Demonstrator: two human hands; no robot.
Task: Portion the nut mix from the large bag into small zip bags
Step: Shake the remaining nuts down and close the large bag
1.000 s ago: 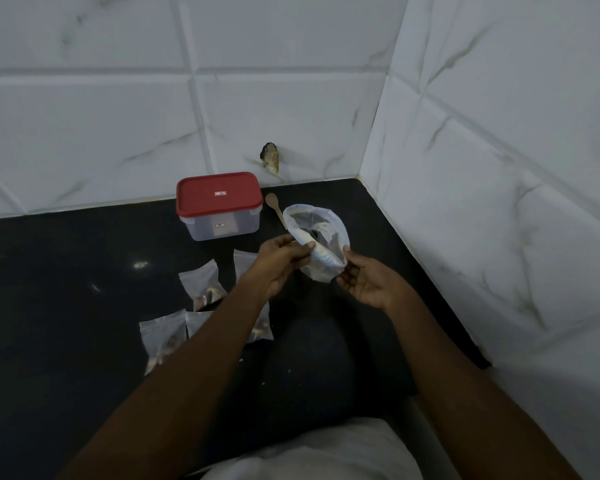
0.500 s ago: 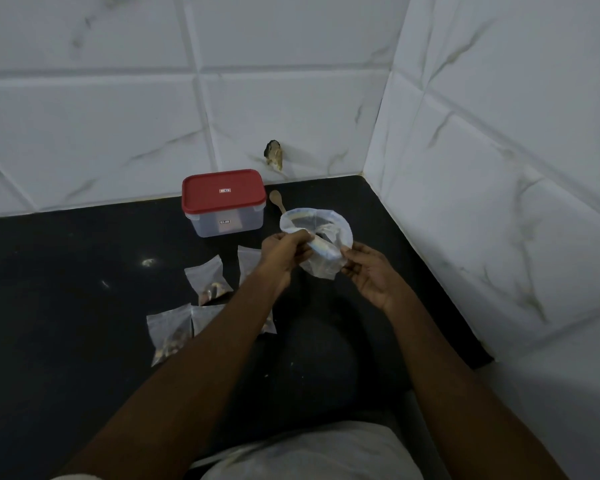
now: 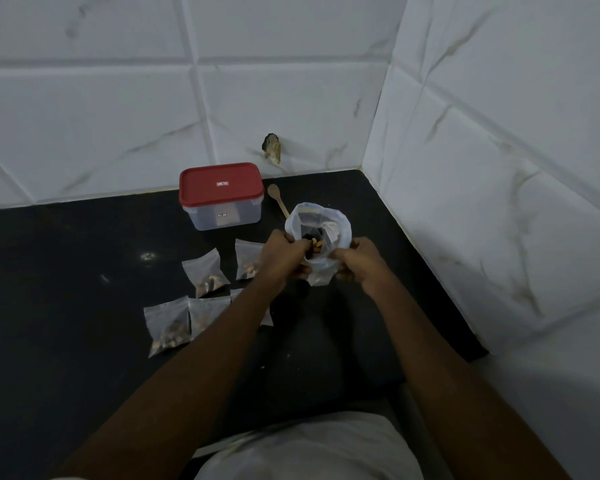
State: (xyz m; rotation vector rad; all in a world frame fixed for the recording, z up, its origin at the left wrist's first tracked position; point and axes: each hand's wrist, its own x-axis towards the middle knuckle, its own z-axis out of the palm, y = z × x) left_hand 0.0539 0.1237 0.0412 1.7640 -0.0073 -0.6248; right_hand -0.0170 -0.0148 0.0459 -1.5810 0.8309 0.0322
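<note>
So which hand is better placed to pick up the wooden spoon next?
Left, probably. The wooden spoon lies beyond the large bag on its left side, nearer the left hand. The right hand would have to cross over the bag. Both grip the bag now.

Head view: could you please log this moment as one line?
left hand: grips large bag | right hand: grips large bag | large bag: open, nuts showing | small zip bags: filled, on counter
</note>
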